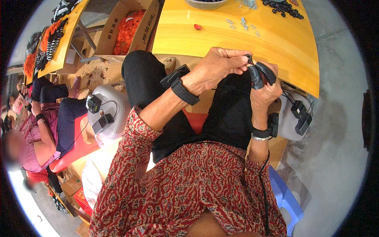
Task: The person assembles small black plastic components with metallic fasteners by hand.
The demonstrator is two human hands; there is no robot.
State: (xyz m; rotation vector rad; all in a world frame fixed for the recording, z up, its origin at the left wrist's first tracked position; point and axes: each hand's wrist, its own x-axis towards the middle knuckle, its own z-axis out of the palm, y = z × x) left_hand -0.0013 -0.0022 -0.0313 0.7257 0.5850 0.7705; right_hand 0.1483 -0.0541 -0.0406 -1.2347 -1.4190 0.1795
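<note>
Yellow wood-topped table (181, 33) fills the head view's top, bearing loose small silver pieces (244, 24) and small round black pieces (282, 8). At its near edge, the right hand (268, 89) grips two curved, glossy black pieces (256, 78); the left hand (217, 65) pinches their upper end. Handling looks unfinished; how much remains cannot be told. Dark printed characters mark the open brown cardboard box (147, 28).

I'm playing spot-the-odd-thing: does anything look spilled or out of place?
Maybe the small red piece on the yellow table: it lies alone, apart from the silver metal bits and black rings. Dark crumbs are scattered on the brown surface near the cardboard box, so they look spilled.
</note>
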